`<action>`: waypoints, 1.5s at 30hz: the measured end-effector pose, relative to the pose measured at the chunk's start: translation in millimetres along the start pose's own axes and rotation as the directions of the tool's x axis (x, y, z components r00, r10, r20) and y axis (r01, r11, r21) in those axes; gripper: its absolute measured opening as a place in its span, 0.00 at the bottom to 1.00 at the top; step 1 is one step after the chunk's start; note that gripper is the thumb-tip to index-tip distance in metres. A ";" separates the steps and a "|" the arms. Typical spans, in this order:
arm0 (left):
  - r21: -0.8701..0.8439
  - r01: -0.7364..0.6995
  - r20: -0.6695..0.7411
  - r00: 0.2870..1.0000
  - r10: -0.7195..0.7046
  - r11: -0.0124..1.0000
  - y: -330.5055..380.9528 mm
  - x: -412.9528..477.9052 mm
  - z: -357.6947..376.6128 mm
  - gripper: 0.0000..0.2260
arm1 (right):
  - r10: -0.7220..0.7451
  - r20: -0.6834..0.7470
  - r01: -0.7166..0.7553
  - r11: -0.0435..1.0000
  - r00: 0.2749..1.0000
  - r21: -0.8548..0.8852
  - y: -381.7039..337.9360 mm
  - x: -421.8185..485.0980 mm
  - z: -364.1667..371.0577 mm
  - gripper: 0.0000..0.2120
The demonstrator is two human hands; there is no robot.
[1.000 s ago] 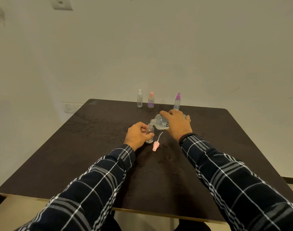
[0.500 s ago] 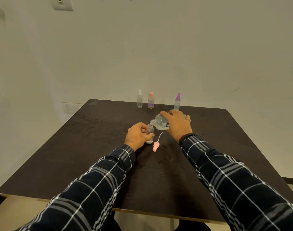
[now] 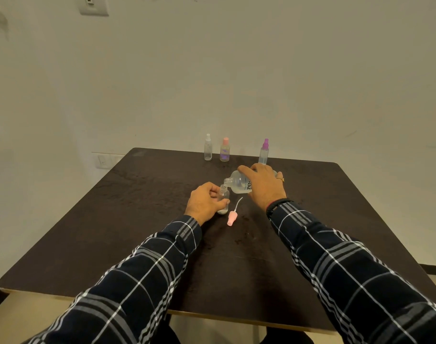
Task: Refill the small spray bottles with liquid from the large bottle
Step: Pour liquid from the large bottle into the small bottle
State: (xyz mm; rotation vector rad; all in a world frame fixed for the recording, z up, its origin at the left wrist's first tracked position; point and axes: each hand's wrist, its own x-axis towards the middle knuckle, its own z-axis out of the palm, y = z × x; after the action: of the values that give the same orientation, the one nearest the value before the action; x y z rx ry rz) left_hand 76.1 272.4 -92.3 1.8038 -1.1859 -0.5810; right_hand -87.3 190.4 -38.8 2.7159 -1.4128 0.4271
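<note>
My left hand (image 3: 204, 202) grips a small clear spray bottle (image 3: 223, 197) that stands upright and uncapped on the dark table (image 3: 142, 227). My right hand (image 3: 264, 185) holds the large clear bottle (image 3: 238, 184) tipped on its side, its open neck right over the small bottle's mouth. The small bottle's pink spray cap (image 3: 232, 218), with its white tube, lies on the table just right of the small bottle.
Three other small spray bottles stand near the far edge: a white-capped one (image 3: 208, 150), a pink-capped one (image 3: 225, 149) and a purple-capped one (image 3: 264, 152). A plain wall with a switch plate (image 3: 93, 5) rises behind the table.
</note>
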 end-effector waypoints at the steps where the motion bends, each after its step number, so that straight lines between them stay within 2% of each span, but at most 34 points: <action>1: -0.003 -0.001 0.002 1.000 0.001 1.000 0.2 -0.1 -0.2 0.15 | 0.000 -0.001 0.000 1.000 1.000 -0.002 -0.2 0.2 0.0 0.31; 45: -0.028 0.008 0.011 1.000 -0.007 1.000 0.3 -1.7 0.0 0.15 | -0.010 -0.009 0.009 1.000 1.000 -0.030 -0.1 -0.9 -1.2 0.31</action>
State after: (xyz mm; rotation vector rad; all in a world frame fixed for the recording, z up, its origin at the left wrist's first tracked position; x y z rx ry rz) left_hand 75.2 273.9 -92.2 1.7845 -1.1736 -0.6097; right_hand -88.0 191.4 -37.8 2.6926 -1.3921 0.4147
